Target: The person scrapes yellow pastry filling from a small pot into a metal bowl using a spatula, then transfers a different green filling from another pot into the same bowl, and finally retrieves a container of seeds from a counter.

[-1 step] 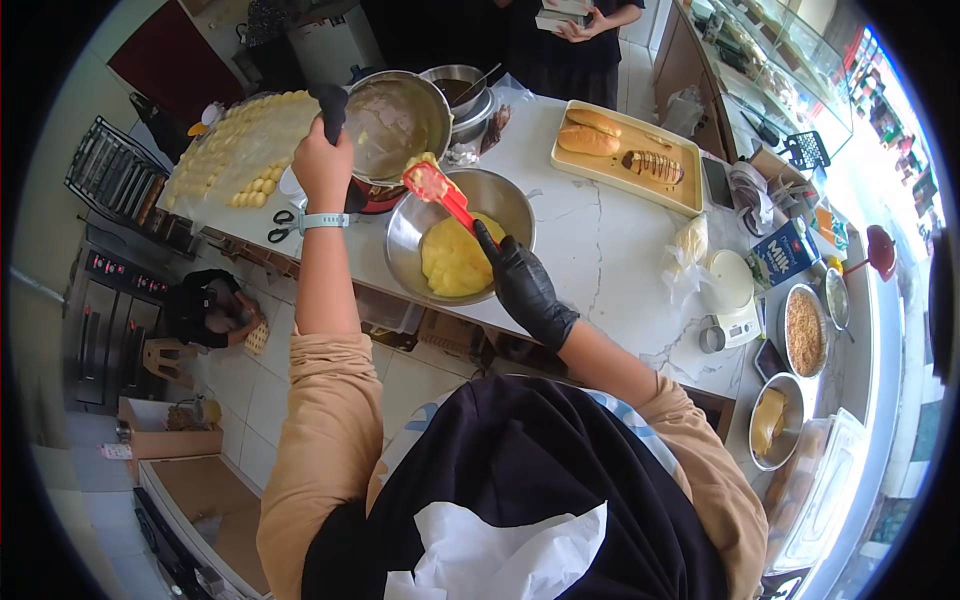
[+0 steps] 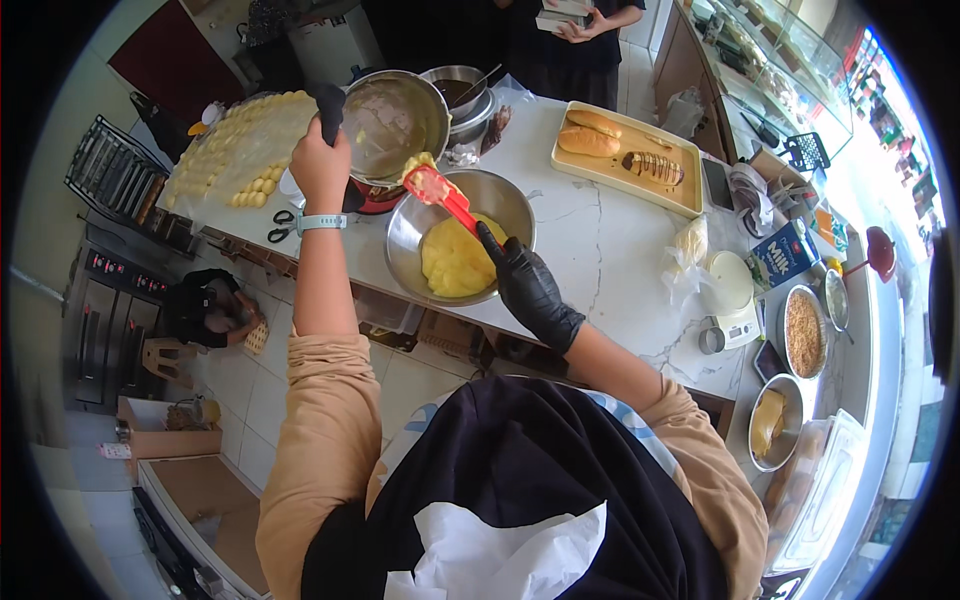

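My bare left hand (image 2: 322, 165) is wrapped round the black handle of a pan (image 2: 385, 120), which is tipped toward me beside the bowl. A thin pale film coats its inside. My right hand (image 2: 540, 295), in a black glove, is closed on the dark handle of a red spatula (image 2: 455, 205). Yellow bits cling to the spatula's blade, which is near the pan's lower rim and above the bowl's far edge. Below lies a wide steel mixing bowl (image 2: 512, 205), with a mound of smooth yellow custard-like mixture (image 2: 455, 262) in it.
Small dough balls (image 2: 255, 188) cover the table's left end, near black scissors (image 2: 281, 228). Behind the pan stands a bowl of dark sauce (image 2: 452, 90). A bread tray (image 2: 640, 195), a scale (image 2: 740, 328) and a milk carton (image 2: 785, 255) are rightward. Two other people are nearby.
My right hand has shifted very slightly to the right with the spatula. Otherwise the scene looks the same.
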Available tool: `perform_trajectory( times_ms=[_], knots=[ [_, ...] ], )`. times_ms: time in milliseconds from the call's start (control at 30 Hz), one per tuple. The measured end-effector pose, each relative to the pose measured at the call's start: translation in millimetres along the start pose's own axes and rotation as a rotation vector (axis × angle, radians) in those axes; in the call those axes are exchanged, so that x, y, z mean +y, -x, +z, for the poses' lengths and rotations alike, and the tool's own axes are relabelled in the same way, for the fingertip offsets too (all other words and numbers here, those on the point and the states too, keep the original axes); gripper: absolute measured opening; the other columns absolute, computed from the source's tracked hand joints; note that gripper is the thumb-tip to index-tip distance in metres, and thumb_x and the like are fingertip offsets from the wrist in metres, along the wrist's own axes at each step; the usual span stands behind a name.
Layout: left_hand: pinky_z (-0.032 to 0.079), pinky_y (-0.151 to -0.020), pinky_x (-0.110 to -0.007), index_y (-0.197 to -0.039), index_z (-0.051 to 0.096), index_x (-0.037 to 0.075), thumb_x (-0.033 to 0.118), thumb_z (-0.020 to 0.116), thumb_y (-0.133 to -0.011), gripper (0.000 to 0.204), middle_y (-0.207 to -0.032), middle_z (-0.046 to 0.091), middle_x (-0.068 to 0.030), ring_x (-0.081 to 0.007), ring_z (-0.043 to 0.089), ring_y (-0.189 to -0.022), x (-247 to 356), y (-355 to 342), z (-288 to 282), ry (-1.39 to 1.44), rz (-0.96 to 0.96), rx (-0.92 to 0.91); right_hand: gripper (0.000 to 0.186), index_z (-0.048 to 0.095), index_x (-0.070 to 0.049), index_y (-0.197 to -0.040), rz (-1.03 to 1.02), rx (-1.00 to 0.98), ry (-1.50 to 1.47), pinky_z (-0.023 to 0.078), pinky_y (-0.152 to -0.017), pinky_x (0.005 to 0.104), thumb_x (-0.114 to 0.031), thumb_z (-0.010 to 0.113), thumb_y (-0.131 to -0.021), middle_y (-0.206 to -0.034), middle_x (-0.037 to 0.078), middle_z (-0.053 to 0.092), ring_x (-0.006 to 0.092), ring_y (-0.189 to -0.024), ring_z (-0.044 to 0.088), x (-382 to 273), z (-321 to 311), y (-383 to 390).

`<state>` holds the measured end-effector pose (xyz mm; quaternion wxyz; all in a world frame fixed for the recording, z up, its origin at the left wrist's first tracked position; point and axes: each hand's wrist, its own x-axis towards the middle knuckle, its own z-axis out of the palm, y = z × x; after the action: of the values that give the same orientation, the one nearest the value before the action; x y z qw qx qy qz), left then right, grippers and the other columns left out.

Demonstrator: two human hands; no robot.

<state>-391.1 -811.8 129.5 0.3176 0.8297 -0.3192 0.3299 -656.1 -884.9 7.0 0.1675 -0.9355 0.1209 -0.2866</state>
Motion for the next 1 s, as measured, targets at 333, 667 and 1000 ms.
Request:
perform_trajectory(
  times_ms=[333,667,1000],
  knots=[
    [0.046,-0.057,-0.039,-0.109,0.054,0.015,0.013,0.06,-0.069,0.04,-0.072,0.055,-0.0106,-0.0307,0.057,-0.063,7.5,17.3,10.6,0.081,0.269,0.138,0.055,0.038,-0.009,-0.124,0.087,0.033,0.133,0.045,-0.051,0.0382,-0.003,0.048,-0.071,-0.066,0.016,0.055,0.0312,-0.056,0.055,-2.3,-71.9,-100.3],
    [0.046,-0.057,-0.037,-0.105,0.056,0.012,0.01,0.06,-0.07,0.035,-0.074,0.057,-0.0095,-0.0291,0.057,-0.066,21.9,26.1,14.4,0.121,0.364,0.233,0.024,0.058,-0.004,-0.095,0.123,-0.089,-0.098,0.047,-0.053,0.0373,-0.011,0.046,-0.076,-0.065,0.016,0.058,0.0286,-0.058,0.058,27.3,-41.0,-98.4],
    [0.047,-0.059,-0.037,-0.103,0.057,0.012,0.012,0.059,-0.071,0.032,-0.077,0.059,-0.0108,-0.03,0.058,-0.068,9.3,31.9,24.9,0.115,0.251,0.147,0.032,0.054,-0.012,-0.114,0.674,-0.48,-1.054,0.041,-0.044,0.0228,-0.017,0.05,-0.082,-0.057,0.0,0.049,0.0082,-0.045,0.044,50.9,-39.7,-62.5]
  ],
)
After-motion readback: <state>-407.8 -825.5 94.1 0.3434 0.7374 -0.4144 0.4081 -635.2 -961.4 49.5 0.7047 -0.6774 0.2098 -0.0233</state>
